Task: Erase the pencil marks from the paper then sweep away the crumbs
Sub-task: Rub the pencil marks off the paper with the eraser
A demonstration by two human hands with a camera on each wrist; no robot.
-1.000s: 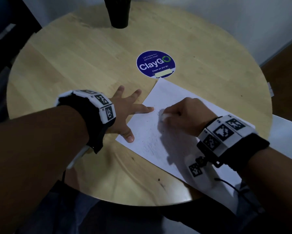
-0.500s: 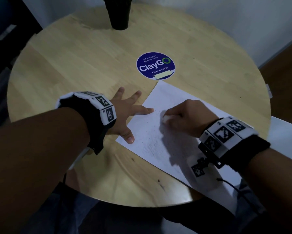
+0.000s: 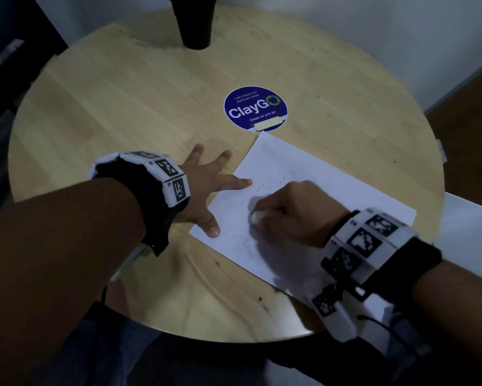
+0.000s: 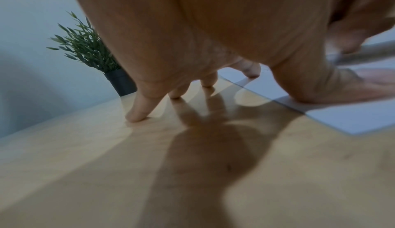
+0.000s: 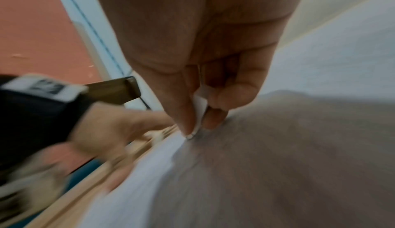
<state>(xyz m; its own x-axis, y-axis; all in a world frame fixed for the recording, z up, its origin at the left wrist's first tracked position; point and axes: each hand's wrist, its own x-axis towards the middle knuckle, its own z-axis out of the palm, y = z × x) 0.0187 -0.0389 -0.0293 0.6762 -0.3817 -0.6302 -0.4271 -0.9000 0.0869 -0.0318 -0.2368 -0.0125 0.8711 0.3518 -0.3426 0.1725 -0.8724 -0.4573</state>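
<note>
While the left hand (image 3: 206,188) lies flat with fingers spread, pinning the paper (image 3: 312,174), the right hand (image 3: 292,210) pinches a white eraser (image 3: 258,216) against the sheet.

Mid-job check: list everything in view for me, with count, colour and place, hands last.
table: one, round, light wood, under everything.
paper: one, white sheet, right part of table, near corner past the table edge.
pencil marks: faint grey patch, near-left part of paper.
crumbs: many, dark specks, on paper between the hands.
eraser: one, white, tip on paper.
sticker: one, round, blue, table centre, beyond paper.
plant pot: one, black, far table edge.
left hand: spread flat, forefinger and thumb on paper's left edge.
right hand: pinches eraser.
wrist bands: two, black and white.
</note>
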